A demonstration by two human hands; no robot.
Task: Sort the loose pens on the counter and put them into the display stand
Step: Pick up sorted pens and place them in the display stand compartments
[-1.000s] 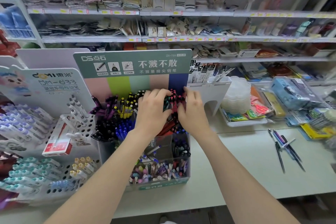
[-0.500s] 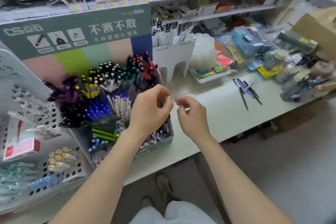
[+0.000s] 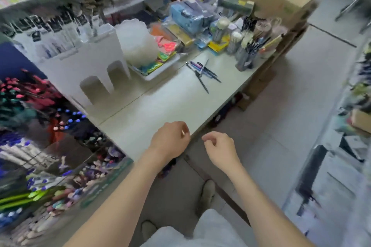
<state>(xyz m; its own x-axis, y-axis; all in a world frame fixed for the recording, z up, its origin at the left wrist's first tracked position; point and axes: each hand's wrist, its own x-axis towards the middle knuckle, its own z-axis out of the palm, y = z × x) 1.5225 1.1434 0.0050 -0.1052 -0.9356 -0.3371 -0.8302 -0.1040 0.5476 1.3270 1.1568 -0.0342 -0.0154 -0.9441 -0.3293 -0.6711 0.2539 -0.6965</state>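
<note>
head view: my left hand [image 3: 169, 142] hangs over the front edge of the counter [image 3: 160, 106], and my right hand [image 3: 219, 148] is just beside it, a little past the edge, above the floor. the two hands are close but do not touch each other. the fingers of both hands are loosely curled inward and i see nothing between them; neither hand holds a pen.

the loose pens [image 3: 202, 72] lie in a small crossed heap far back on the counter, well apart from my hands. most are dark, one or two are purple, and one dark pen lies a little nearer to me than the others.

the display stand [image 3: 60, 146] is at my left, on the same counter. it is much blurred, but i can see pens with red, blue, green and black ends standing in its compartments.

between the stand and the loose pens stands a white holder [image 3: 90, 70] with arched openings. behind the loose pens there is a white tray [image 3: 152, 75] with colourful packets, and to the right of them some cups of brushes [image 3: 247, 52].
</note>
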